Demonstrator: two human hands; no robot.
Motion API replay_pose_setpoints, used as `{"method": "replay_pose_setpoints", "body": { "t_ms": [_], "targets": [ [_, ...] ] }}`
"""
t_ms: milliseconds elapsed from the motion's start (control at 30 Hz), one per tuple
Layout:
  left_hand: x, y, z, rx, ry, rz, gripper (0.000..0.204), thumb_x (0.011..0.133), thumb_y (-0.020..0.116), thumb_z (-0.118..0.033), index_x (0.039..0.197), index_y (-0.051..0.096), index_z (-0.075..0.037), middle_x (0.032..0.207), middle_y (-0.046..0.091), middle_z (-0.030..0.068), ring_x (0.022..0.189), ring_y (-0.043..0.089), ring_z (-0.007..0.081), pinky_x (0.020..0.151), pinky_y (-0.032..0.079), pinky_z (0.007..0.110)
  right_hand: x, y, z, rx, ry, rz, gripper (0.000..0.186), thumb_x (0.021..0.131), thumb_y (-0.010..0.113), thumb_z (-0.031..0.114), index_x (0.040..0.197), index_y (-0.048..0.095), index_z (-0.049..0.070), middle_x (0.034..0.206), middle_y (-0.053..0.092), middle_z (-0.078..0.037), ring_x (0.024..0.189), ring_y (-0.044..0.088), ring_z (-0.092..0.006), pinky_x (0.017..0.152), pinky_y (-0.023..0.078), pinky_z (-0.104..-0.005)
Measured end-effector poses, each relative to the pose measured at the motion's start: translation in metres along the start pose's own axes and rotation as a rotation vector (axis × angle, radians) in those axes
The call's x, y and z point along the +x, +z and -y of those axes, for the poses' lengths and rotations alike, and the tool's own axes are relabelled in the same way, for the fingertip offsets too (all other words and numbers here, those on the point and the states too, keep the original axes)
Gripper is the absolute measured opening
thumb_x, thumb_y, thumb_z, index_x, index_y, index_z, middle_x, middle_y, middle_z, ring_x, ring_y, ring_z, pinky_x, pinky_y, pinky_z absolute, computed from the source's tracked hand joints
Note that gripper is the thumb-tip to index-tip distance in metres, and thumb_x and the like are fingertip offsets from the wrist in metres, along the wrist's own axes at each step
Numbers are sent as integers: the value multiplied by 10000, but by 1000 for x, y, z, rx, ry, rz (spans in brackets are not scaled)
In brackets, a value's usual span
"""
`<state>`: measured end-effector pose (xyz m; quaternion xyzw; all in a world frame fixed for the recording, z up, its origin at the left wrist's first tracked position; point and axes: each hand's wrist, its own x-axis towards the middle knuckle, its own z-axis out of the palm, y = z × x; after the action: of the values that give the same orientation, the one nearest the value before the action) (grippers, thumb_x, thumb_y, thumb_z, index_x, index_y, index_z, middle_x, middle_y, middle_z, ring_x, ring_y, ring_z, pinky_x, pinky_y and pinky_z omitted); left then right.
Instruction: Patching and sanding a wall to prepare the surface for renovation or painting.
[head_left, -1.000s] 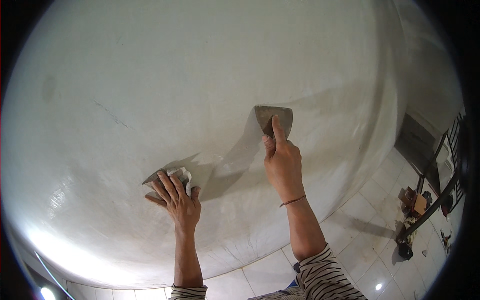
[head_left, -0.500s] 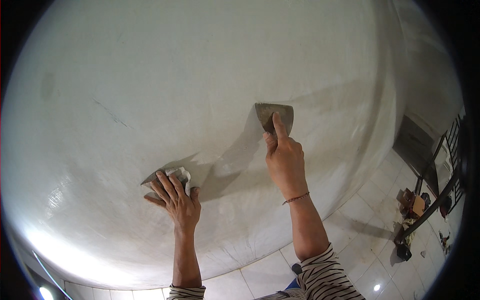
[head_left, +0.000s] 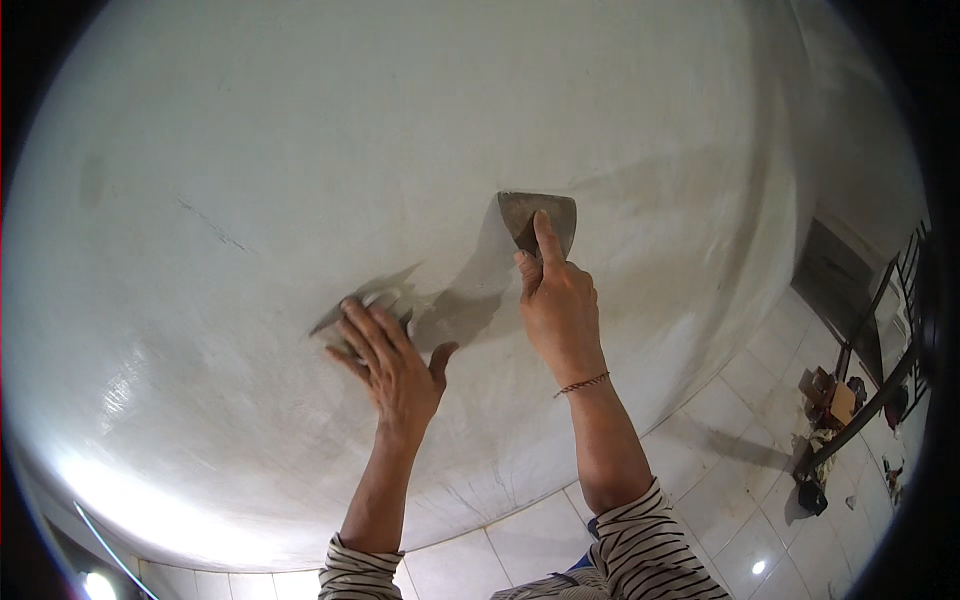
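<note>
A putty knife (head_left: pixel 557 208) with a wide, stained metal blade is in my right hand (head_left: pixel 563 310). My index finger stretches along its blade, and the blade's far edge meets the pale wall (head_left: pixel 400 120). Lower and to the left, my left hand (head_left: pixel 392 365) presses a flat grey-and-white piece (head_left: pixel 390 298) to the same wall. Its fingers lie over the piece, with the thumb out to the side. Most of that piece is hidden under the fingers, so its exact kind cannot be made out. A thin dark scratch (head_left: pixel 215 224) marks the wall to the left.
White floor tiles (head_left: pixel 715 520) run along the foot of the wall. At the right stand a dark metal frame (head_left: pixel 868 428) and a cardboard box (head_left: pixel 842 405) among small scattered items. A dark panel (head_left: pixel 835 280) leans behind them.
My left hand has slid up and to the right along the wall with the flat piece. The putty knife in my right hand has shifted slightly up and left.
</note>
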<state>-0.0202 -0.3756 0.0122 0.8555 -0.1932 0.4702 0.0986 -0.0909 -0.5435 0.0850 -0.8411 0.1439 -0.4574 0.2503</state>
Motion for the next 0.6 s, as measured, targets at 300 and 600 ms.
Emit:
{"method": "replay_pose_setpoints", "body": {
  "t_ms": [300, 600],
  "targets": [
    [50, -10, -37, 6, 172, -77, 1030, 702, 629, -610, 1345, 267, 108, 1424, 209, 297, 1295, 254, 456, 1069, 177, 578, 1, -1, 9, 66, 70, 83, 488, 924, 471, 283, 1370, 342, 131, 759, 621, -232, 716, 625, -395, 624, 509, -469],
    [52, -3, -38, 22, 156, -44, 1057, 702, 638, -604, 1362, 218, 106, 1432, 147, 319, 1311, 193, 483, 1067, 157, 589, 2, 3, 14, 39, 77, 38, 487, 924, 469, 290, 1369, 351, 132, 752, 609, -236, 701, 628, -393, 613, 514, -457]
  ]
}}
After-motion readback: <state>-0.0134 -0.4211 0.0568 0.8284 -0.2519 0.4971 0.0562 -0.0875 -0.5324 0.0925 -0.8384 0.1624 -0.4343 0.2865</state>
